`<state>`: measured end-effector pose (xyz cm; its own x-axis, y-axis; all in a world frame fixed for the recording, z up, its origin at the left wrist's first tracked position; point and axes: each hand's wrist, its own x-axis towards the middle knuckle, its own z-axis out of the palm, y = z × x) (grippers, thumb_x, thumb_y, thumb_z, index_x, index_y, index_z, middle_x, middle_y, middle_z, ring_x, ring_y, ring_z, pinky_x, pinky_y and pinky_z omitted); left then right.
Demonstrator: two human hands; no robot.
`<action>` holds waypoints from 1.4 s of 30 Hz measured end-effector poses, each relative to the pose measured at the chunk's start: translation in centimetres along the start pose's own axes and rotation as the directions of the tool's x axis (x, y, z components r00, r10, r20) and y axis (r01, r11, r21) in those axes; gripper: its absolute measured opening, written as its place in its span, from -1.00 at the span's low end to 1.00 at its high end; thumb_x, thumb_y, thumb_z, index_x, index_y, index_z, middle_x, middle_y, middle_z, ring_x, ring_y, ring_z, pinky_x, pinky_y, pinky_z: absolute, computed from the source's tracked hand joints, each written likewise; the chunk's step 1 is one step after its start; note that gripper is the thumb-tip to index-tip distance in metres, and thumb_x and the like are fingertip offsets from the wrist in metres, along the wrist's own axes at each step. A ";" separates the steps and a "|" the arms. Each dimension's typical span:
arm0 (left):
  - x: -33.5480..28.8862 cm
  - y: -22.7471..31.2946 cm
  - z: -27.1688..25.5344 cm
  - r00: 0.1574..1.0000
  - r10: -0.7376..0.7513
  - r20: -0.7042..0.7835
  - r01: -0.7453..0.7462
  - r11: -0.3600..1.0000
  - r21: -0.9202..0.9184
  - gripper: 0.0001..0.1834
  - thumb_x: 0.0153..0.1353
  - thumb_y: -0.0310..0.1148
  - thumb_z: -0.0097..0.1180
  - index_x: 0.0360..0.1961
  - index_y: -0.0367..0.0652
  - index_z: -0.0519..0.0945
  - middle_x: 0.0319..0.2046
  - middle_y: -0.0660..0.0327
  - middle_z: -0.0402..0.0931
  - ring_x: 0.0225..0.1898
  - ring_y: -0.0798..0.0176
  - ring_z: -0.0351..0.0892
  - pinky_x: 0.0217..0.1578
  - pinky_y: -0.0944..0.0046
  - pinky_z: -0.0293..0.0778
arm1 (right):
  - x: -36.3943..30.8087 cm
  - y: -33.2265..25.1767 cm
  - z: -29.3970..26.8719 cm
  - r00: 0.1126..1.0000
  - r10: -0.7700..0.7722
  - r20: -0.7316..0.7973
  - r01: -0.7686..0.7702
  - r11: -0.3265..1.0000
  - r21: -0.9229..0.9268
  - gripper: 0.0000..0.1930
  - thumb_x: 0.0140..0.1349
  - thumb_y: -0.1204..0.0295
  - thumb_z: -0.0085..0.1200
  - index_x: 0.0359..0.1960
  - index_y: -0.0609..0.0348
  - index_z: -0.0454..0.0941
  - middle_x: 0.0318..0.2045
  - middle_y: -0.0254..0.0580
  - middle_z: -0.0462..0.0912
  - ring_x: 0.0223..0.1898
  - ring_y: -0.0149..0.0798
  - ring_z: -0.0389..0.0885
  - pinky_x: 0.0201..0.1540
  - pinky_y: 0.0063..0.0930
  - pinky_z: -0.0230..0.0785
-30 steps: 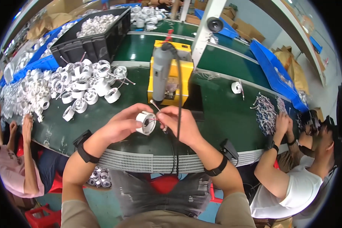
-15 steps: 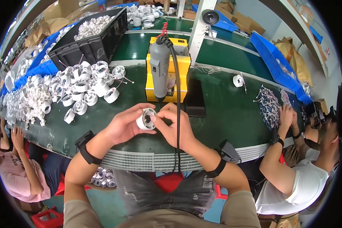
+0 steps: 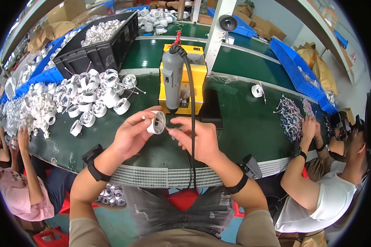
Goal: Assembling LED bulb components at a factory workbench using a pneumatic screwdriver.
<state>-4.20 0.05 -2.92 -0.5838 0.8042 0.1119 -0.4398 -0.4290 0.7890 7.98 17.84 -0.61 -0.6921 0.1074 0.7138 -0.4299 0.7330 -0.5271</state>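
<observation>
My left hand (image 3: 132,135) grips a white ring-shaped housing (image 3: 156,125) by its side, its open face turned to the right. A small white connector shows by the left fingertips. From the opening a thin dark wire (image 3: 164,125) runs to the fingertips of my right hand (image 3: 203,140). The right thumb and a finger pinch the wire's end, while the index finger is held apart above. Just beyond my hands hangs a grey electric screwdriver (image 3: 172,78), tip down, its black cable passing in front of my right hand.
A yellow box-shaped stand (image 3: 198,82) is behind the screwdriver, with a dark flat block (image 3: 211,109) beside it. White housings (image 3: 86,96) are heaped at left near a black crate (image 3: 95,47). Wired parts (image 3: 292,117) lie at right. Co-workers sit on both sides.
My right hand has drawn back to the right from the housing, and the wire now stretches between them. The housing has turned and risen slightly in my left hand.
</observation>
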 end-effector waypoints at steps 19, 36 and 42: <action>-0.4 -1.1 1.8 0.965 -0.005 0.263 0.009 1.000 -0.016 -0.39 0.31 -0.43 -0.12 0.37 -0.25 0.07 0.34 0.02 0.08 0.34 0.08 0.13 0.31 0.06 0.07 | -1.6 0.2 2.8 0.976 0.216 -0.017 -0.212 0.970 0.120 -0.74 0.10 0.63 0.22 -0.15 0.30 0.51 -0.24 -0.16 0.58 -0.23 -0.36 0.59 -0.21 -0.48 0.46; 0.5 -1.5 -0.4 0.950 -0.194 -0.243 0.263 0.919 0.295 -0.66 0.27 -0.53 0.02 0.07 -0.34 0.37 -0.07 0.14 0.45 -0.12 0.21 0.58 -0.10 0.18 0.64 | 5.0 0.4 3.8 0.891 0.448 -0.069 -0.422 0.875 0.238 -0.37 0.03 0.46 0.31 0.14 0.30 0.28 -0.17 -0.13 0.57 -0.11 -0.30 0.55 0.00 -0.45 0.35; 0.9 -0.8 0.2 0.941 -0.270 -0.203 0.318 0.910 0.264 -0.63 0.31 -0.51 -0.05 0.13 -0.34 0.36 -0.13 0.13 0.49 -0.21 0.19 0.62 -0.16 0.22 0.66 | 8.6 2.6 3.0 0.871 0.250 -0.423 0.044 0.818 0.573 -0.55 0.34 0.37 -0.20 0.22 0.30 0.12 -0.56 -0.19 0.45 -0.60 -0.37 0.41 -0.49 -0.46 0.35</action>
<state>-4.31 1.19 -3.32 -0.5689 0.7894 -0.2304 -0.4061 -0.0260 0.9135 -0.79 18.61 2.77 -0.4649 0.5609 0.6850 -0.7145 0.2192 -0.6644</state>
